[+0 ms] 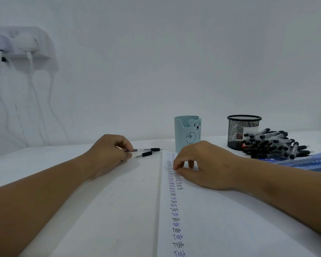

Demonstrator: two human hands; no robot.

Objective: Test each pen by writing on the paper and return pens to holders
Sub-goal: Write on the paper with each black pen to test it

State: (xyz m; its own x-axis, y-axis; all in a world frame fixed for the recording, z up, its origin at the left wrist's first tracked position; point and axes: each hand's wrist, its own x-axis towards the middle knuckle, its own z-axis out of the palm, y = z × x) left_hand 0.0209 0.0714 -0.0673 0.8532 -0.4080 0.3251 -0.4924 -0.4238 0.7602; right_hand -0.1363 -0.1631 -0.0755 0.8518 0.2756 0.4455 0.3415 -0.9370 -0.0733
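Observation:
My left hand (109, 154) lies on the table left of the paper, its fingers curled round two clear pens with black grips (147, 152) whose tips point right. My right hand (204, 164) rests on the white paper (230, 219), fingertips pressing down near the top of a column of handwritten "Test" words (174, 201); it holds no pen. Behind it stands a light blue bear holder (187, 133). A black mesh holder (243, 130) stands further right.
A heap of black-capped pens (274, 143) lies right of the mesh holder, with several blue pens (304, 161) in front of it. A wall socket with plugs and white cables (20, 45) hangs at the upper left. White wall behind the table.

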